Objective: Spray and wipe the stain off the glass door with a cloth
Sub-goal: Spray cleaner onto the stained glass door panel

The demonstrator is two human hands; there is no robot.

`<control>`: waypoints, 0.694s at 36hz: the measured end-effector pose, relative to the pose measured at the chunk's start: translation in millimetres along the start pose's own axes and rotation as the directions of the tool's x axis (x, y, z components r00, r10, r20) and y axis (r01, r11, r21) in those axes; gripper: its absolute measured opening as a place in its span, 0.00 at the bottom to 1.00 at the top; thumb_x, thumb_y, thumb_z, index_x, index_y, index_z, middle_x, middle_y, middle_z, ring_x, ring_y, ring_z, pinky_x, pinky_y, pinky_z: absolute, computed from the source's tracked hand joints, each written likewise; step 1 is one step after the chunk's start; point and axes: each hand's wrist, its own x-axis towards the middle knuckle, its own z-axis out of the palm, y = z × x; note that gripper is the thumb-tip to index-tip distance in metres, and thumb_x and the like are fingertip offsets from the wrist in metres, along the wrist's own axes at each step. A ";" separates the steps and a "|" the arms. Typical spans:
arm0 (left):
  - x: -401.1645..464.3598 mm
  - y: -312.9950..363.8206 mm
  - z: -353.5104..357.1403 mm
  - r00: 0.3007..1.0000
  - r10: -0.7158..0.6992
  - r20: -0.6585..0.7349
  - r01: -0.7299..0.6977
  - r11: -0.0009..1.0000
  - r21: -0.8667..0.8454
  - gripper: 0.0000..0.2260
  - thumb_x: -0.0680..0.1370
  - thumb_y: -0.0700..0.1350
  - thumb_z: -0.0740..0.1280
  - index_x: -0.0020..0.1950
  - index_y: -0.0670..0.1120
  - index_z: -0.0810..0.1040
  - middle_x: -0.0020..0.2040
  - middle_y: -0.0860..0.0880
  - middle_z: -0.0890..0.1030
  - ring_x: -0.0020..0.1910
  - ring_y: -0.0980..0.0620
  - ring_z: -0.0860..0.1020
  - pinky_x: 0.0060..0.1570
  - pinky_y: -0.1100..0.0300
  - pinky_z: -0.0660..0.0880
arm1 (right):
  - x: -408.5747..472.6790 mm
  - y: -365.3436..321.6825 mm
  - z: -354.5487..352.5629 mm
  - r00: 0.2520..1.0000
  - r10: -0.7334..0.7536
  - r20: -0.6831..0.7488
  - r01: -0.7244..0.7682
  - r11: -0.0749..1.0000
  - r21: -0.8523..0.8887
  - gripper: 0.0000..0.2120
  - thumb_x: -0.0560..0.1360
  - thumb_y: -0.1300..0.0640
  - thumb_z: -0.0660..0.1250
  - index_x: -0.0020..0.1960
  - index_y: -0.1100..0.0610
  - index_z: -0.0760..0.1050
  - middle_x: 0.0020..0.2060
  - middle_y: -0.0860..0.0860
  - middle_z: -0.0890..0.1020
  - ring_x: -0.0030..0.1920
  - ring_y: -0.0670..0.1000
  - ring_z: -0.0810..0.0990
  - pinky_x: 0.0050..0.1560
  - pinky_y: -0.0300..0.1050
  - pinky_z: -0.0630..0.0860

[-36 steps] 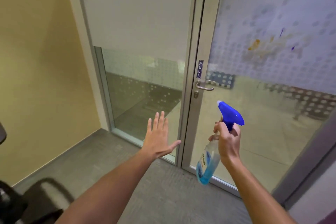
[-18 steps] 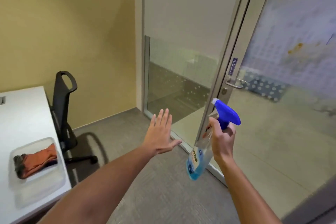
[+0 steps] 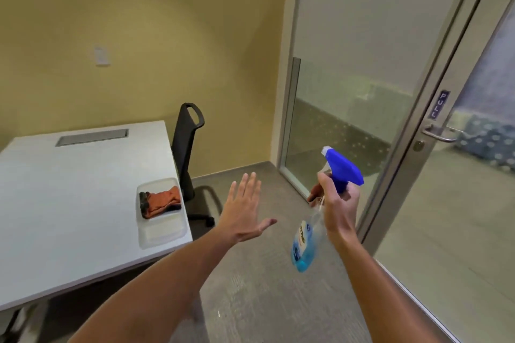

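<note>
My right hand [image 3: 338, 205] grips the neck of a clear spray bottle [image 3: 305, 245] with a blue trigger head and blue liquid; the bottle hangs tilted, its base toward the floor. My left hand [image 3: 243, 210] is held out flat in the air, fingers straight, touching nothing. An orange cloth [image 3: 160, 201] with a dark end lies folded in a clear plastic tray [image 3: 161, 228] at the near right corner of the white table [image 3: 69, 198], left of my left hand. The glass door [image 3: 457, 203] with a metal handle and a PULL sign stands at the right; its stain is out of view.
A black office chair [image 3: 186, 147] stands between the table and the fixed glass panel [image 3: 348, 92]. Yellow wall behind, with a white switch plate [image 3: 101, 56]. Grey carpet [image 3: 264, 301] lies under my arms.
The view has swung left, away from the door: the stain left the frame, and the table with the tray and cloth came fully into view. Both hands keep their poses.
</note>
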 end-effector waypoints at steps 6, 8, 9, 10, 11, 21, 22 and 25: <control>-39.4 -51.2 4.1 0.994 -0.107 0.023 0.107 0.994 -0.003 0.48 0.76 0.74 0.51 0.82 0.41 0.41 0.82 0.40 0.38 0.81 0.41 0.35 0.80 0.40 0.42 | -10.5 15.4 44.3 0.993 0.036 0.111 -0.037 0.999 0.004 0.11 0.74 0.54 0.69 0.36 0.57 0.74 0.26 0.53 0.75 0.28 0.51 0.75 0.37 0.53 0.74; -52.1 -69.8 4.3 0.991 -0.132 0.026 0.132 0.991 -0.011 0.48 0.76 0.73 0.51 0.82 0.41 0.42 0.82 0.40 0.38 0.81 0.41 0.36 0.80 0.39 0.44 | -14.0 19.7 60.8 0.991 0.041 0.124 -0.043 0.999 0.013 0.12 0.75 0.54 0.70 0.36 0.58 0.73 0.26 0.54 0.73 0.28 0.52 0.73 0.36 0.52 0.73; -58.1 -79.1 4.1 0.989 -0.144 0.026 0.145 0.989 -0.023 0.48 0.76 0.73 0.51 0.82 0.41 0.42 0.82 0.41 0.38 0.81 0.42 0.36 0.80 0.39 0.43 | -15.7 21.8 69.4 0.990 0.040 0.134 -0.043 0.999 0.018 0.12 0.75 0.55 0.70 0.36 0.57 0.73 0.26 0.55 0.72 0.28 0.52 0.72 0.35 0.52 0.73; -63.8 -87.9 3.2 0.987 -0.158 0.024 0.159 0.987 -0.034 0.48 0.76 0.73 0.51 0.82 0.41 0.43 0.82 0.41 0.39 0.81 0.42 0.36 0.80 0.40 0.42 | -17.5 23.5 78.2 0.988 0.041 0.146 -0.044 0.999 0.017 0.12 0.76 0.56 0.70 0.35 0.56 0.73 0.26 0.55 0.71 0.28 0.52 0.72 0.35 0.52 0.73; -69.0 -96.5 2.2 0.985 -0.173 0.021 0.174 0.984 -0.038 0.48 0.76 0.74 0.51 0.82 0.41 0.43 0.82 0.41 0.39 0.81 0.42 0.36 0.80 0.40 0.42 | -19.1 25.8 86.9 0.986 0.046 0.158 -0.049 0.999 0.014 0.13 0.77 0.57 0.70 0.35 0.55 0.73 0.26 0.54 0.71 0.28 0.52 0.72 0.35 0.53 0.74; -122.7 -194.7 16.8 0.967 -0.255 -0.015 0.252 0.960 -0.120 0.51 0.71 0.77 0.48 0.82 0.45 0.40 0.83 0.46 0.38 0.80 0.46 0.33 0.80 0.42 0.39 | -46.1 37.4 189.5 0.949 0.134 0.286 -0.124 0.991 -0.052 0.07 0.68 0.55 0.67 0.43 0.57 0.73 0.33 0.51 0.75 0.35 0.49 0.75 0.43 0.48 0.75; -126.9 -204.9 20.4 0.964 -0.265 -0.012 0.261 0.955 -0.141 0.51 0.72 0.77 0.51 0.82 0.46 0.39 0.83 0.47 0.37 0.80 0.46 0.34 0.80 0.42 0.39 | -49.6 38.0 200.4 0.945 0.138 0.296 -0.125 0.990 -0.065 0.07 0.68 0.55 0.66 0.43 0.57 0.73 0.34 0.52 0.75 0.37 0.50 0.75 0.44 0.47 0.75; -136.8 -236.9 31.1 0.955 -0.296 -0.012 0.290 0.942 -0.168 0.49 0.73 0.75 0.55 0.82 0.50 0.37 0.83 0.50 0.37 0.82 0.44 0.40 0.79 0.42 0.38 | -58.9 42.1 232.6 0.934 0.154 0.324 -0.128 0.987 -0.098 0.07 0.68 0.54 0.66 0.43 0.56 0.72 0.36 0.54 0.75 0.40 0.53 0.76 0.48 0.50 0.76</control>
